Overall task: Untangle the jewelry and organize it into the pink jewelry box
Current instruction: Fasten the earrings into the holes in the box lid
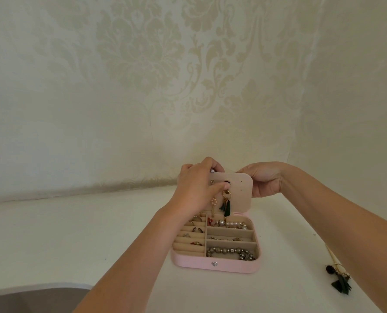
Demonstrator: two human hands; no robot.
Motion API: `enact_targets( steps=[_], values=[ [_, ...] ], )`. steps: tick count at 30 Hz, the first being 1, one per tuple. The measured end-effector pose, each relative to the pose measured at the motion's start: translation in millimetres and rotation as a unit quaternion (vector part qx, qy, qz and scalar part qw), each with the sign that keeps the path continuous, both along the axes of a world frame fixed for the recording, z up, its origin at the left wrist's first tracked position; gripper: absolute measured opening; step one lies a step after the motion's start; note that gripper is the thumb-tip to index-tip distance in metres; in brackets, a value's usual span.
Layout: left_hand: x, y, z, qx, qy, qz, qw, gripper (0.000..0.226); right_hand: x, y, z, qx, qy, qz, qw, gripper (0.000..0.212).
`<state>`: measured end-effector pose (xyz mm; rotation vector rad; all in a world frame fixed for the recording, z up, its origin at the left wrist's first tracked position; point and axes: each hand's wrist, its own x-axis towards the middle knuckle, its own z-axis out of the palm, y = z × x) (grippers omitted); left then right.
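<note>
The pink box (pixel 210 264) sits open on the white desk (pixel 75 233). Its tan card (pixel 242 199) for earrings stands up at the back. The left hand (pixel 195 188) pinches the card. Its thumb presses on the front, right at the top of the green tassel earring (pixel 226 205), and its fingers curl over the top edge. The right hand (pixel 264 181) holds the card's edge at 3 o'clock, with its fingers curled behind it.

The job now looks like fixing this earring in its hole. It seems best to hold the card stiff with the right hand and push the thin hook straight in, so it does not bend. The tassel looks soft and floppy. The ring above it is hard gold metal. A pink flower earring (pixel 214 201) hangs just beside it at 9 o'clock. The card looks soft like velvet, with tiny holes.

In the tray, rings (pixel 195 229) sit in soft rolls. Round shiny pearls (pixel 235 224) and grey beads (pixel 230 251) lie in long slots. A twin tassel earring (pixel 341 283) lies on the desk at 4 o'clock from the box, well apart, mixed with other bits.
</note>
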<state>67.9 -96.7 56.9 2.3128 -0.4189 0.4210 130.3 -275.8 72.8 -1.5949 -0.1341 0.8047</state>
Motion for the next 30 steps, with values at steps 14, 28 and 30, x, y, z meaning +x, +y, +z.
enact_targets(
  steps=[14,28,30],
  values=[
    [2.2,0.6,-1.0,-0.003,0.013,-0.003,1.0,0.024,-1.2,2.8,-4.5,-0.005,0.001,0.014,1.0,0.015],
    [3.3,2.3,-2.2,-0.003,0.005,-0.014,1.0,0.024,13.2,-4.6,2.6,-0.038,-0.03,0.082,0.995,0.02],
    [3.3,2.6,-2.2,-0.001,0.003,-0.015,1.0,0.024,15.0,-3.6,5.3,-0.052,-0.036,0.095,0.994,0.024]
  ],
)
